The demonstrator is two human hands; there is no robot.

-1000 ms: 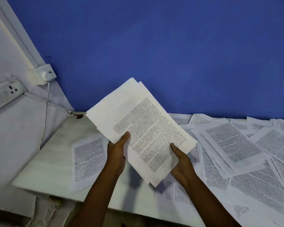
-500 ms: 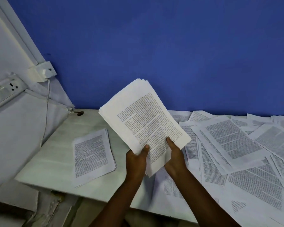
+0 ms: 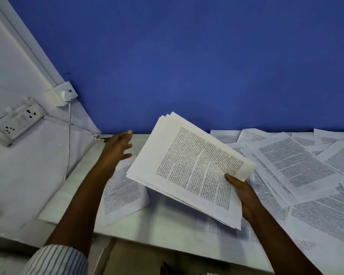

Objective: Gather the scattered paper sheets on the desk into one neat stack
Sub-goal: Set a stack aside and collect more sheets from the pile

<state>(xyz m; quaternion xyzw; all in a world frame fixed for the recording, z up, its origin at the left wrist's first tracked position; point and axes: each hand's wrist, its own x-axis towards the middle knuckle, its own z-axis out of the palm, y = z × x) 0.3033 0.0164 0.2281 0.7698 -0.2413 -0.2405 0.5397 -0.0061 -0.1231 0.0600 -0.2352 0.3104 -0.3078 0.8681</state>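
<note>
My right hand (image 3: 243,197) grips a thick bundle of printed sheets (image 3: 189,169) by its lower right corner, holding it tilted above the white desk (image 3: 163,225). My left hand (image 3: 117,147) hovers apart from the bundle to its left, fingers spread and holding nothing. Under that forearm a small stack of printed sheets (image 3: 123,195) lies flat on the desk. Several scattered sheets (image 3: 298,171) overlap across the right half of the desk.
A blue wall (image 3: 187,66) rises behind the desk. At the left, a white panel carries a socket strip (image 3: 16,122), a small white box (image 3: 63,95) and a thin hanging cable (image 3: 69,135). The desk's front edge runs below my arms.
My left hand let go of the bundle and moved up and left, fingers spreading. The bundle now rests in my right hand alone and has swung flatter, shifted right of the small stack.
</note>
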